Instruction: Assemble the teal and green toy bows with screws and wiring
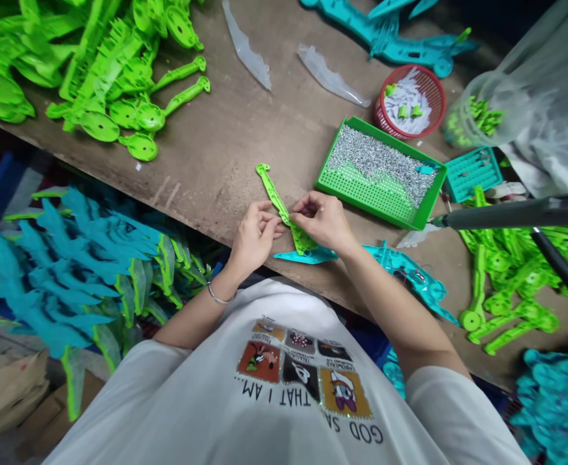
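Observation:
A long, narrow light-green plastic part (274,196) lies slantwise between my hands at the front of the table. My left hand (256,236) has its fingers curled against the part's left edge. Thumb and fingers of my right hand (325,221) are pinched together over its middle; whatever is between those fingertips is hidden. Under the part's near end, a turquoise plastic piece (307,256) sticks out at the table edge. Beside my right forearm lies a turquoise shell (417,278) with what look like thin wires inside.
A green perforated tray (335,181) of small screws stands beyond my right hand. Behind it are a red basket (386,116) and a clear tub (499,132). Green parts (114,84) pile up at left. A dark screwdriver-like tool (506,213) juts in from the right.

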A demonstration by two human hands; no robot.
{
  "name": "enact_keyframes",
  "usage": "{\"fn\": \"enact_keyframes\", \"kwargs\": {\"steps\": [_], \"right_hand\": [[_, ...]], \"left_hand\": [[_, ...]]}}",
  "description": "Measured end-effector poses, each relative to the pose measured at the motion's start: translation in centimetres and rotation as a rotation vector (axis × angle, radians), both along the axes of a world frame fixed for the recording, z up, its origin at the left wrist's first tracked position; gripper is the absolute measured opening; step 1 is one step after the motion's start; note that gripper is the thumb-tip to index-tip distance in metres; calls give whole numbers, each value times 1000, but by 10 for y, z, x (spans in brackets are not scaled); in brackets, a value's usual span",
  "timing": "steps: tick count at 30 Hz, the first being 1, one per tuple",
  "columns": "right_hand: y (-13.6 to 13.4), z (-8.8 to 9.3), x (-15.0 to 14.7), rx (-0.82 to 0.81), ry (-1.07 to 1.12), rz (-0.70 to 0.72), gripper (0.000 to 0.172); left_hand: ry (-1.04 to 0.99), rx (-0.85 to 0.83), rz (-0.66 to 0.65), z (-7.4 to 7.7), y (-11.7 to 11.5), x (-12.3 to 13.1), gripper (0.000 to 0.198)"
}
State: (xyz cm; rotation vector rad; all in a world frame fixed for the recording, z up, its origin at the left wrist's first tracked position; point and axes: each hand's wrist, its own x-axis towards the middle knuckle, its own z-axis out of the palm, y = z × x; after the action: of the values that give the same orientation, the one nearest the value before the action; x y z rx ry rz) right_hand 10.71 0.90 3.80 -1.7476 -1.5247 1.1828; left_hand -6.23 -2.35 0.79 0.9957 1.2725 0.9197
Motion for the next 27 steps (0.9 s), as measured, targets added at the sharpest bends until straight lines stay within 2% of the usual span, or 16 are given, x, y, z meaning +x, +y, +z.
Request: {"fn": "enact_keyframes", "kwargs": {"steps": [4,8,17,23,27], "right_hand": [[-1,-1,2,-26,67,-5,11],[-5,2,2,1,84,16,13],[-5,11,0,42,36,36,9],[-5,10,-2,87,-2,65,3],[-4,10,-2,70,11,65,5]], "left_hand": [[-96,4,87,-3,2,6,41],[-235,-87,118,-4,8,12,48],[-275,-151,132,2,11,13,39],[-398,-158,66,1,11,8,40],[-416,-141,-12,-2,10,3,45]]}}
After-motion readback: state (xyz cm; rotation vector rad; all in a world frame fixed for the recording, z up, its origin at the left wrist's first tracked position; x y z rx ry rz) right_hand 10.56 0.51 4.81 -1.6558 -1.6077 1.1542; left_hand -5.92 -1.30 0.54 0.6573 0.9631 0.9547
